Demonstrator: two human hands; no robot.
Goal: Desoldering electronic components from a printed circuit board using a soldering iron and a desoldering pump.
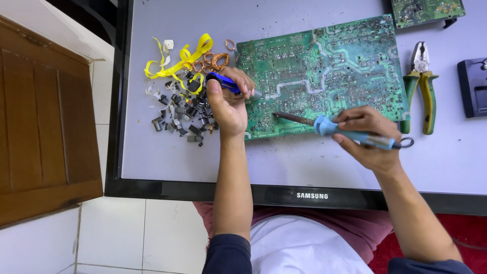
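Observation:
A large green circuit board [329,71] lies solder side up on a pale grey panel [167,157]. My left hand [228,104] grips a blue-handled tool [228,83] whose metal tip rests at the board's left edge. My right hand [368,134] holds a light-blue soldering iron [350,133] by its handle. The dark tip of the iron touches the board near its lower edge.
A heap of small dark parts [185,114], copper coils [215,60] and yellow tape strips [180,61] lies left of the board. Green-handled pliers [423,83] lie to its right, beside a black box [473,86]. A second green board [426,11] is at the top. A wooden door [40,122] stands left.

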